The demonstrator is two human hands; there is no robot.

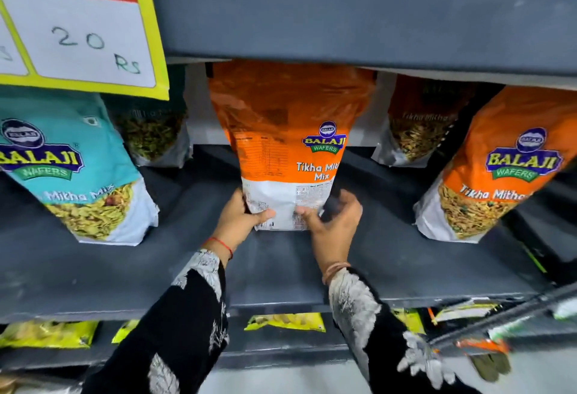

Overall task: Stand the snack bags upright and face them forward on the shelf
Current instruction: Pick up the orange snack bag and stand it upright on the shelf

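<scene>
An orange Tikha Mitha Mix bag (290,131) stands upright in the middle of the grey shelf (93,271), with its printed back panel toward me. My left hand (242,221) grips its lower left corner and my right hand (335,221) grips its lower right corner. A teal mix bag (71,168) stands front-facing at the left. Another orange bag (499,168) stands front-facing at the right, leaning slightly. Two more bags stand farther back: a dark green bag (153,131) and an orange rear bag (418,125).
The upper shelf edge (343,18) hangs low over the bag tops. A yellow price tag (78,25) hangs at the upper left. Yellow packets (284,321) lie on the shelf below. A wire basket edge (499,315) shows at the lower right.
</scene>
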